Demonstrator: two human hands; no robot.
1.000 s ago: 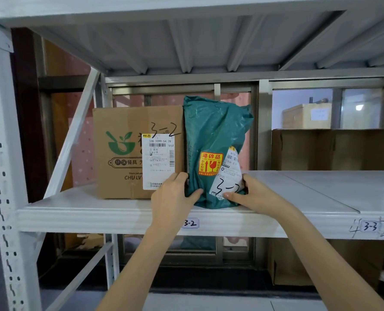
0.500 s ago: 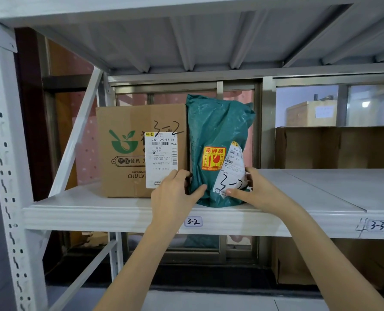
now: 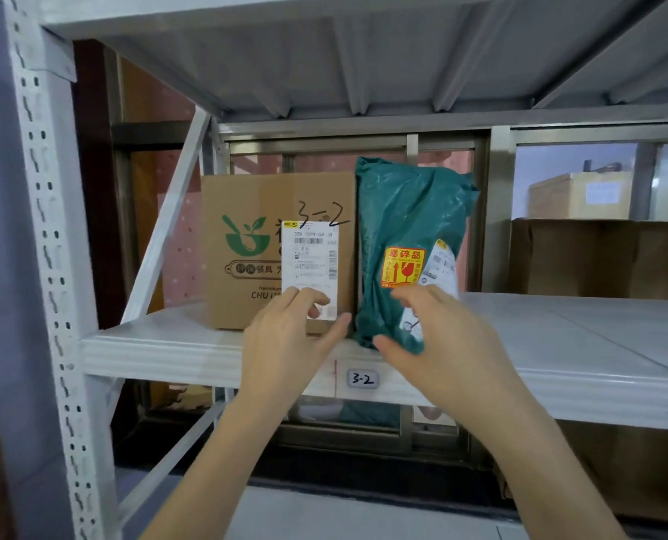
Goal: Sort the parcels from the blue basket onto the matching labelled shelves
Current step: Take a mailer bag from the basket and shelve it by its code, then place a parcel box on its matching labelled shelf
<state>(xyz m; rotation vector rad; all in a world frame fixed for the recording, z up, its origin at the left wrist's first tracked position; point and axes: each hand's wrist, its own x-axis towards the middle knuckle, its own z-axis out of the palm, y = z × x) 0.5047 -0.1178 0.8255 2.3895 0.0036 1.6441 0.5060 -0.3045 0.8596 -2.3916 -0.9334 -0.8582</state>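
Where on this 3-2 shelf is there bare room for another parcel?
Bare shelf board runs right of the green bag, in front of the brown cartons. A narrower bare patch lies left of the cardboard box, by the slanted brace. The middle is crowded: box and bag stand together, with left hand and right hand in front.

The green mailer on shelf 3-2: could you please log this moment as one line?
green mailer upright on shelf 3-2 | beside cardboard box | left hand open | right hand open

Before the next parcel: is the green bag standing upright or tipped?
Upright: the green bag stands on end on the shelf, beside the cardboard box.
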